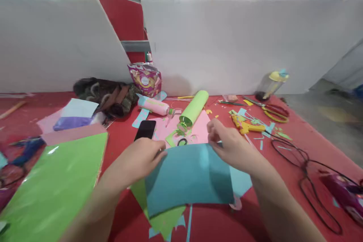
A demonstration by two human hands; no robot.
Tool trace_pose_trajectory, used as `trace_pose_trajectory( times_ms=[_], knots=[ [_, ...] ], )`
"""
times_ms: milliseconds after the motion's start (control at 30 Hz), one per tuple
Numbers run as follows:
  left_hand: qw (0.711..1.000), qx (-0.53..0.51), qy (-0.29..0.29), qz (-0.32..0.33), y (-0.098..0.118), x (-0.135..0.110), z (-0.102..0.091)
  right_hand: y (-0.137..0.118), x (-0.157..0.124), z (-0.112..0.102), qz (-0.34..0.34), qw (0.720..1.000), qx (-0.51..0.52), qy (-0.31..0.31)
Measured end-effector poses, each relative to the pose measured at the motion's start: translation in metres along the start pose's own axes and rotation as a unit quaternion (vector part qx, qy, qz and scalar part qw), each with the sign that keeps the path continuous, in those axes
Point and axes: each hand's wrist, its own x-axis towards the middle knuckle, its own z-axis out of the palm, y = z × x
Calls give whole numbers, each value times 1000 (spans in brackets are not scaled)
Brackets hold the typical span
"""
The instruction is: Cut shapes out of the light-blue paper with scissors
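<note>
A blue craft sheet (190, 181) hangs in front of me, slightly curved, its far edge raised. My left hand (146, 157) pinches its far left corner between thumb and fingers. At the far right corner, my right hand (228, 141) is closed on the same sheet with fingers curled. Under it, a green sheet (167, 221) sticks out at the lower left and a lighter blue sheet (240, 181) at the right. Just beyond lie a pink sheet (201, 124), a black ring (182, 142) and a bottle wrapped in light green (195, 107).
A phone (146, 129) lies beyond my left hand. To the right are a yellow glue gun (251, 126) with a looping black cord (304, 166), scissors (273, 113) and paper scraps. Large green sheets (62, 174) lie left. A white partition (227, 45) stands behind.
</note>
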Motion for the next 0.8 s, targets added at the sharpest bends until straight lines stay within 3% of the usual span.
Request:
trace_pose_trajectory(
  times_ms=[100, 233, 367, 467, 667, 800],
  knots=[
    [1000, 3, -6, 24, 9, 7, 13, 3, 3, 17, -35, 999, 13, -7],
    [995, -36, 49, 83, 24, 16, 24, -1, 3, 29, -74, 997, 37, 0],
    [988, -87, 91, 93, 37, 19, 28, -9, 1, 31, -90, 995, 49, 0],
    [985, -99, 106, 94, 40, 19, 31, -13, -1, 31, -98, 995, 26, 7],
    [986, -17, 126, 104, 42, 20, 38, -18, -1, 36, -111, 988, -100, 45],
    [983, -12, 138, 118, 41, 20, 37, -21, -2, 32, -105, 988, -106, 33]
  ],
)
